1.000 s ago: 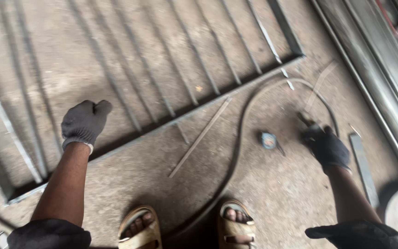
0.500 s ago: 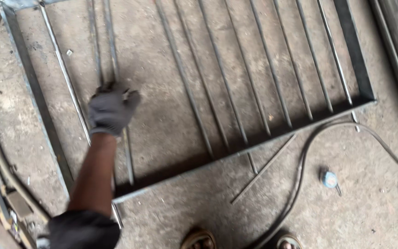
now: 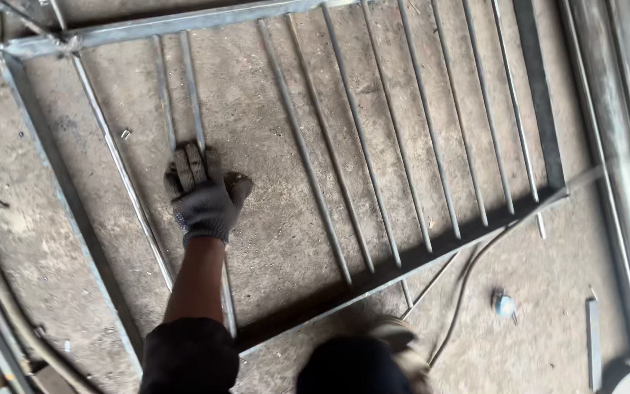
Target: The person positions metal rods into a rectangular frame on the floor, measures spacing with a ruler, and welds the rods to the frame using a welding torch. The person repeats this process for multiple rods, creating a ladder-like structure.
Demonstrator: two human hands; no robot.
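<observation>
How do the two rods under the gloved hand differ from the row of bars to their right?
The two rods lie close together as a pair, pressed by the gloved left hand; the row of bars lies evenly spaced and untouched. Both are thin grey metal, running the same way inside the frame.

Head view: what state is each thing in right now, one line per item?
Left hand: gloved, pressed flat on two close-set bars.
Right hand: out of view.
Metal frame: lying flat on the floor.
Two bars under the hand: side by side, closer together than the rest.
Cable: slack, curving across the floor.
</observation>
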